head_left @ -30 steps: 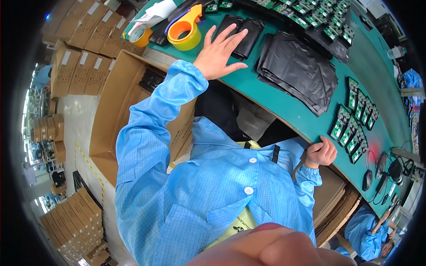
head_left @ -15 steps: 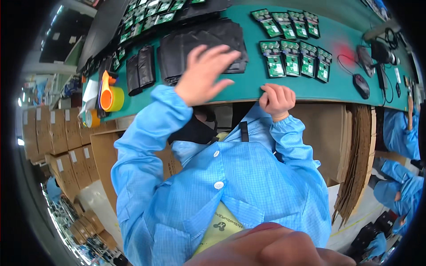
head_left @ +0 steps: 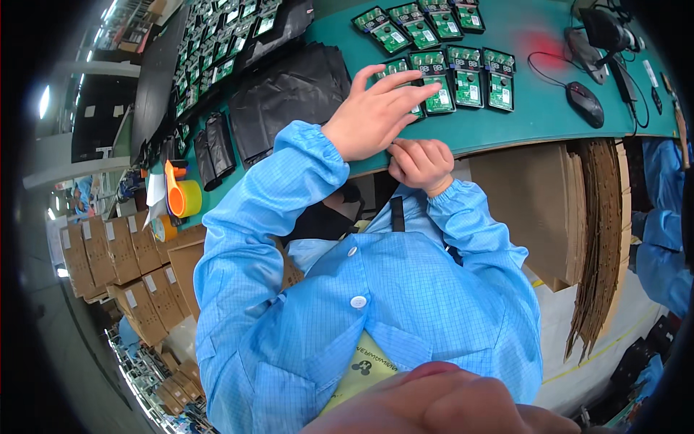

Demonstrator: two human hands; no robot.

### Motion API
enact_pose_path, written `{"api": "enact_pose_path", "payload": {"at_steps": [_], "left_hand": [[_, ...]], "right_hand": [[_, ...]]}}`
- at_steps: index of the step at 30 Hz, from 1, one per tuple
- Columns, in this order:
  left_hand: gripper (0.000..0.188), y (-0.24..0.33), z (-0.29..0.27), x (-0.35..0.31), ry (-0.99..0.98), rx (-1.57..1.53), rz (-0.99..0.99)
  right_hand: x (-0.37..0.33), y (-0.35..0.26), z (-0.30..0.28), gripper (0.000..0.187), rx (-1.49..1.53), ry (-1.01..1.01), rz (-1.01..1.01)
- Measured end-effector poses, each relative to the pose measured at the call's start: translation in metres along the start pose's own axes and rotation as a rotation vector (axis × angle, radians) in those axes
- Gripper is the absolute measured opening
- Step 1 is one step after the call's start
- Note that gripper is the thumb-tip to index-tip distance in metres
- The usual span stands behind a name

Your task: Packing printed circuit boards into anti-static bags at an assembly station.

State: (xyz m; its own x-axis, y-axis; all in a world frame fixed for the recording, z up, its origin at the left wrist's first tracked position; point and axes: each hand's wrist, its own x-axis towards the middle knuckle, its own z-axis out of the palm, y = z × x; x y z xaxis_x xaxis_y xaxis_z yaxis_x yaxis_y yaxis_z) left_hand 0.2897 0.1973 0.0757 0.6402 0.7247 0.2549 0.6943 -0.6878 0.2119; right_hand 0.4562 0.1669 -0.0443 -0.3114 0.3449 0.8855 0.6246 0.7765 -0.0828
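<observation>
My left hand [head_left: 379,108] is open, its fingers stretched toward the right. It hovers over the near-left end of two rows of green circuit boards in black frames [head_left: 466,76], partly covering the leftmost ones. I cannot tell whether its fingertips touch them. Just below, at the front table edge, my right hand [head_left: 421,165] is closed with curled fingers. Whatever it may hold is hidden. Left of my left hand lies a stack of black plastic sheets or bags [head_left: 282,101], and beside that a smaller folded black bundle [head_left: 215,152].
The green table [head_left: 535,119] holds a computer mouse [head_left: 584,105] and a cabled black device [head_left: 607,30] at right. A board-filled black tray [head_left: 224,43] stands at far left, near a yellow tape roll [head_left: 189,198]. Flattened cardboard [head_left: 600,239] stands under the table's right side.
My left hand has moved right, from above the black stack to the circuit boards. The view has shifted and turned slightly. My right hand stays closed by the table edge, now closer to the left.
</observation>
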Motion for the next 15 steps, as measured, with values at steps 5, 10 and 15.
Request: {"api": "enact_pose_path", "payload": {"at_steps": [5, 10, 15], "left_hand": [[0.057, 0.0, 0.015, 0.013, -0.054, 0.05, 0.001], [0.058, 0.009, 0.017, 0.044, 0.014, 0.009, 0.057], [0.057, 0.015, 0.034, 0.06, 0.002, 0.035, 0.065]], "right_hand": [[0.004, 0.0, -0.002, 0.011, 0.004, 0.004, -0.015], [0.003, 0.003, -0.003, 0.01, 0.003, 0.029, -0.026], [0.0, 0.003, -0.002, 0.01, 0.032, 0.025, -0.022]]}}
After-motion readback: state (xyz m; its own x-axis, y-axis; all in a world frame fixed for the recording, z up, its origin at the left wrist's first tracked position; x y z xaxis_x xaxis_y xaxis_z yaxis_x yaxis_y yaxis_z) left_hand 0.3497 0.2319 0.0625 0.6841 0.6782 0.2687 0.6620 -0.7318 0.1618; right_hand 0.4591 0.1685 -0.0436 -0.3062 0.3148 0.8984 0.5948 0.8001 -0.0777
